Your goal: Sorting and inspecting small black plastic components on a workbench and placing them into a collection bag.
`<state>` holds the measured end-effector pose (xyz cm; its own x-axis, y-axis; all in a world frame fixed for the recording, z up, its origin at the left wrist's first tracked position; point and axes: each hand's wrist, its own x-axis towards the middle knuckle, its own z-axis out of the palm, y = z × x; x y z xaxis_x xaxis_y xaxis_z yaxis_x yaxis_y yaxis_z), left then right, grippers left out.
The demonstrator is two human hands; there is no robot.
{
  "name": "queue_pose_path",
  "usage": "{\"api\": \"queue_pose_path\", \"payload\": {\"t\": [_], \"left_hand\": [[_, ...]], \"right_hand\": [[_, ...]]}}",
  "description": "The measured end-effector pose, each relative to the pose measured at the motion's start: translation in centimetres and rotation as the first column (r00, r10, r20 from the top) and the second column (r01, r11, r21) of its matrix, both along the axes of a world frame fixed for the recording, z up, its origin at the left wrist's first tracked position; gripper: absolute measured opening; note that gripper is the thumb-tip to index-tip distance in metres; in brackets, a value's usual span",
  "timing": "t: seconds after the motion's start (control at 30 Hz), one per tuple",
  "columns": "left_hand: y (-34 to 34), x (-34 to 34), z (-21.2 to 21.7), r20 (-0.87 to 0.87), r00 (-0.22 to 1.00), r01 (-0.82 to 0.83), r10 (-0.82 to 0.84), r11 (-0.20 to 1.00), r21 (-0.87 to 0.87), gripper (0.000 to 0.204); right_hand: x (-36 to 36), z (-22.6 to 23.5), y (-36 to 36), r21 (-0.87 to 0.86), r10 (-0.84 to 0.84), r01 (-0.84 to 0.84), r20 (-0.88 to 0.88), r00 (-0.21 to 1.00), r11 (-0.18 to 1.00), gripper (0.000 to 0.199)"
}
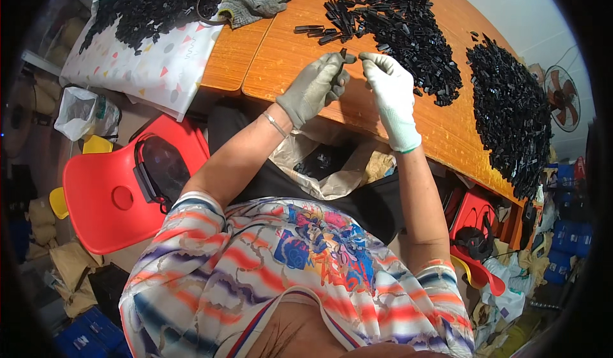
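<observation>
My left hand (pixel 311 91), in a grey-coated work glove, is closed around a small black plastic piece (pixel 343 53). One end of the piece sticks up past the thumb; the rest is hidden in the glove. Just to the right, my right hand (pixel 391 88) wears a white glove with a green-edged cuff. Its thumb and fingertips are pinched together near the piece, and whatever lies between them is too small to make out. Both hands hover over the near edge of the wooden table (pixel 281 58). Beyond them lies a heap of similar black pieces (pixel 408 32).
Another black heap (pixel 511 109) covers the table's right end. A patterned cloth (pixel 172 64) at the left bears more black pieces (pixel 150 16), beside grey gloves (pixel 255 1). Below my hands is an open sack (pixel 300 160). Red chairs (pixel 105 192) and a fan (pixel 562 97) stand around.
</observation>
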<state>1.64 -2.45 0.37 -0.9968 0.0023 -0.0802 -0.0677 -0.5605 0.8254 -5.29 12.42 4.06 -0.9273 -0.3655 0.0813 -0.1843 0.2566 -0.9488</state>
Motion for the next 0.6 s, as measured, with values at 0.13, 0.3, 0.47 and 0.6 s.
{"api": "queue_pose_path", "payload": {"t": [0.13,0.3,0.47,0.6], "left_hand": [[0.7,0.0,0.3,0.017,0.998,-0.059,0.059,0.998,-0.012,0.029],[1.0,0.3,0.4,-0.012,0.992,-0.123,0.122,0.987,-0.103,0.021],[1.0,0.8,1.2,-0.019,0.990,-0.137,0.137,0.958,-0.254,0.020],[1.0,0.6,1.2,-0.007,0.987,-0.158,0.161,0.960,-0.232,0.019]], "right_hand": [[0.1,0.0,-0.9,-0.087,-0.014,0.008,-0.068,0.998,0.996,0.022],[0.7,0.2,-1.5,-0.102,0.003,-0.011,-0.078,0.997,0.995,0.022],[0.9,0.6,-1.7,-0.087,0.008,-0.011,-0.032,0.999,0.996,0.022],[0.9,0.5,-1.9,-0.086,0.003,-0.005,-0.022,1.000,0.996,0.022]]}}
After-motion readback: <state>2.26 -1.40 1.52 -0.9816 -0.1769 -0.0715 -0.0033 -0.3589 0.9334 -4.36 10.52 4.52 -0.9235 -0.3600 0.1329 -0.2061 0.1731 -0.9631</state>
